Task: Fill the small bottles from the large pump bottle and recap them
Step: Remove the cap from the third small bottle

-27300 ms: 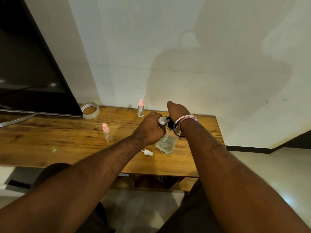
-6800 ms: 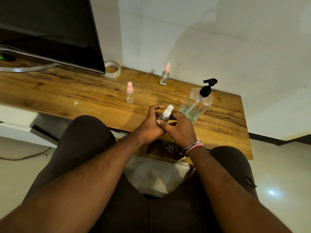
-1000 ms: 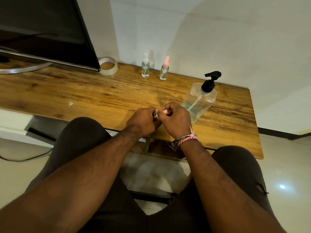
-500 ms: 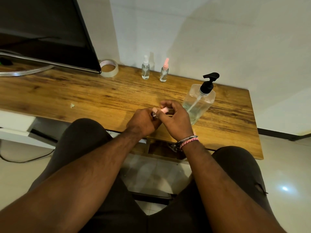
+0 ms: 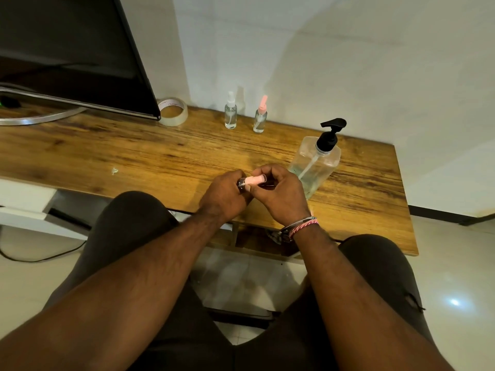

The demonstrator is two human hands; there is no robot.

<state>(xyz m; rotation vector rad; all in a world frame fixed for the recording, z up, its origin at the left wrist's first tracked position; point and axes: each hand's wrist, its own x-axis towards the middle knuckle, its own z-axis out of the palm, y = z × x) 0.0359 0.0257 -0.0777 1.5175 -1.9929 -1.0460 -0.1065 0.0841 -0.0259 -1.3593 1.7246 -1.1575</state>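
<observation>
Fingers [image 5: 261, 174] of the right hand [image 5: 281, 196] curl round the pink spray cap [image 5: 254, 180], pinching it at its outer end; fingers of the left hand [image 5: 223, 195] close round the small bottle [image 5: 242, 184], of which only the neck shows beyond the knuckles. Both hands are held together just above the near edge of the counter [image 5: 134, 156]. The bottle's long axis lies almost level, running left to right, body in the left hand and cap pointing toward the right hand, so any twist must turn about that axis; whether the cap is being loosened or tightened cannot be told from this view. The large pump bottle [image 5: 314, 162] stands just beside the right hand, on its far right side, making the right hand the nearer one to the pump. Two small bottles, one white-capped [image 5: 230, 113] and one pink-capped [image 5: 260, 117], stand capped, close together at the wall, well apart from the hands. A tape roll [image 5: 172, 111] lies beside the monitor [image 5: 75, 54].

Compared with half a second earlier, more of the pink cap shows between the hands; everything else on the counter is unchanged.
</observation>
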